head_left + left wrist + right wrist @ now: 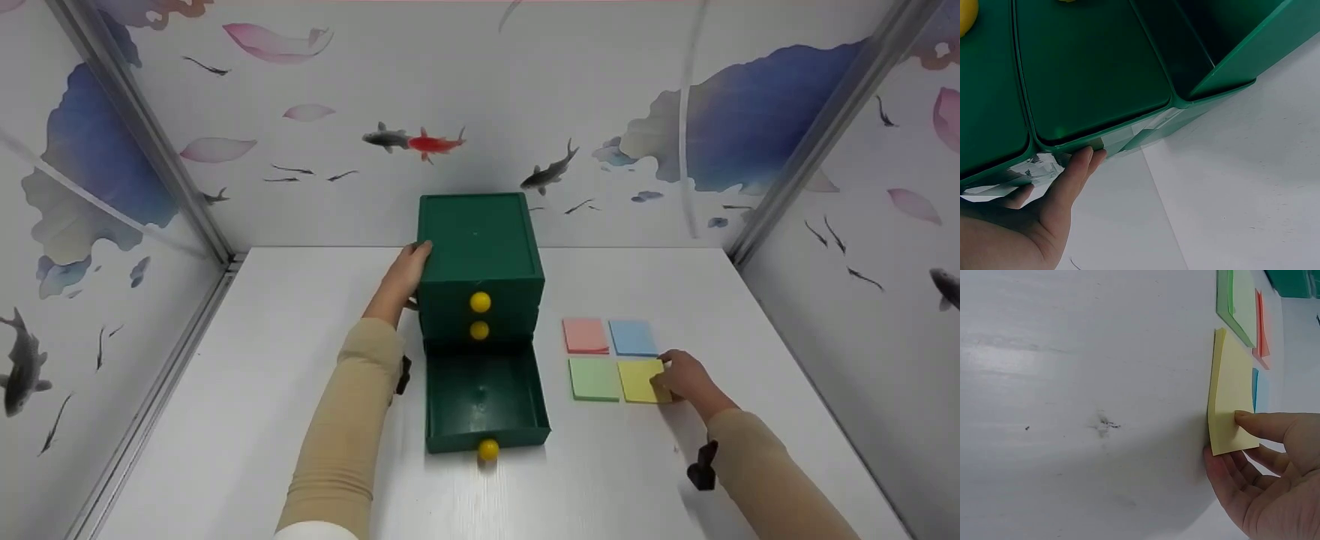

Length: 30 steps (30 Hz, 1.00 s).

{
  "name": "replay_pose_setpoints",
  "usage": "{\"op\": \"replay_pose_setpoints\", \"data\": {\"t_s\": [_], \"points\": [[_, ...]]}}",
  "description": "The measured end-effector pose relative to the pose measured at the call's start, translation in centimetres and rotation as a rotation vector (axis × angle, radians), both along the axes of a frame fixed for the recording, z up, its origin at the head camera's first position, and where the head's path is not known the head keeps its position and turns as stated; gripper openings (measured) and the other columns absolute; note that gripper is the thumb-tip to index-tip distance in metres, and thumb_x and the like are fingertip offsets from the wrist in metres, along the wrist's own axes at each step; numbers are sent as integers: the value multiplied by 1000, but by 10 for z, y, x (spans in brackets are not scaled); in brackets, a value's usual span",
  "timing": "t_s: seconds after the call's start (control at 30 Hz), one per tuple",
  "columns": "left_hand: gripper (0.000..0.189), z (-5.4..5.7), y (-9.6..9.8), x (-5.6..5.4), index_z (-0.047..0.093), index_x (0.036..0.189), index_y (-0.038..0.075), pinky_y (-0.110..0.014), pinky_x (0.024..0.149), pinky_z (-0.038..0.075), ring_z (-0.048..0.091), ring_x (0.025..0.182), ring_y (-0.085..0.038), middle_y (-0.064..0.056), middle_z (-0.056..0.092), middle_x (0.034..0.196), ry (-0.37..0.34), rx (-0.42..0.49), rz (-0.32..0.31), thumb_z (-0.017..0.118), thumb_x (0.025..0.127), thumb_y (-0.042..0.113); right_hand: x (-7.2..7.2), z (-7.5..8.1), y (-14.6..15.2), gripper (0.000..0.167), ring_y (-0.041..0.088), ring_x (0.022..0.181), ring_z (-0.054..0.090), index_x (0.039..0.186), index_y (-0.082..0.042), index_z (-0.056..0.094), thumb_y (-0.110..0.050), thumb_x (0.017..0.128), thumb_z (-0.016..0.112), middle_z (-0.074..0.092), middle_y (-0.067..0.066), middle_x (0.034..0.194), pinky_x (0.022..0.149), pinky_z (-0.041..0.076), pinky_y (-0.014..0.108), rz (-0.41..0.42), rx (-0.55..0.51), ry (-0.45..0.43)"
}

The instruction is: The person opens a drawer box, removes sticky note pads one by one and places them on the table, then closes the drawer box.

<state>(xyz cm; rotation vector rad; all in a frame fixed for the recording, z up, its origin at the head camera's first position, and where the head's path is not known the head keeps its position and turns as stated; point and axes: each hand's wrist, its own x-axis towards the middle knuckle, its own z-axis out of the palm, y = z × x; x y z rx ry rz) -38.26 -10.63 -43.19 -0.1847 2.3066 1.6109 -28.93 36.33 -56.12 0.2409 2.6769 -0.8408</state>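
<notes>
A green drawer cabinet [480, 236] with yellow round knobs stands at the back of the table. Its bottom drawer [480, 394] is pulled out, and its inside looks bare. My left hand [407, 271] rests against the cabinet's left side; in the left wrist view the fingers [1075, 174] lie along its taped side. At the right, my right hand [686, 382] pinches the yellow sticky note pad [1233, 391] by its near edge, thumb on top and fingers at the side. Green [594, 379], pink [586, 335] and blue [633, 337] sticky note pads lie beside it.
The white table [300, 397] is enclosed by printed panels with fish and petals, a back wall [480, 75] and two side walls. Metal posts [161, 142] stand at the corners. The open drawer juts forward between the two arms.
</notes>
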Motion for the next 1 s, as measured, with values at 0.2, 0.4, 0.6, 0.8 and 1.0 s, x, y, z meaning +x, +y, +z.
{"op": "replay_pose_setpoints", "data": {"t_s": [0.2, 0.4, 0.6, 0.8, 1.0], "points": [[73, -1, 1, 0, 15, 158, 19, -56, 91, 46, 48, 121, -42, -17, 30, 153, 2, 1, -4, 29, 99, 60, 2, 0, 1, 54, 31, 86, 58, 132, 19, 40, -7, 91, 64, 42, 39, 130, 63, 52, 36, -24, -31, -10], [73, 0, 1, 1, 15, 158, 18, -56, 92, 46, 47, 122, -42, -17, 29, 154, 2, -1, -5, 29, 99, 60, 3, 3, -1, 55, 28, 80, 58, 130, 19, 42, -10, 90, 66, 52, 33, 118, 66, 54, 38, -66, -34, -41], [73, 2, 0, 1, 15, 158, 18, -57, 93, 45, 45, 124, -42, -16, 28, 155, -1, -1, -5, 29, 99, 59, 7, 2, -1, 51, 31, 87, 57, 127, 16, 47, -17, 91, 64, 53, 31, 119, 69, 51, 39, -48, 25, -11], [74, 3, -1, 0, 13, 158, 18, -56, 92, 45, 46, 123, -42, -17, 28, 154, 1, 11, -11, 29, 99, 60, 10, 4, -1, 50, 38, 100, 56, 124, 14, 50, -20, 92, 65, 52, 33, 123, 81, 49, 48, -11, 70, 35], [74, 1, -1, 0, 13, 158, 18, -57, 92, 45, 45, 124, -42, -16, 26, 155, -6, 31, -12, 30, 99, 60, 12, 6, 0, 49, 47, 113, 50, 122, 14, 52, -19, 90, 68, 51, 35, 124, 93, 41, 56, 43, 135, 29]]}}
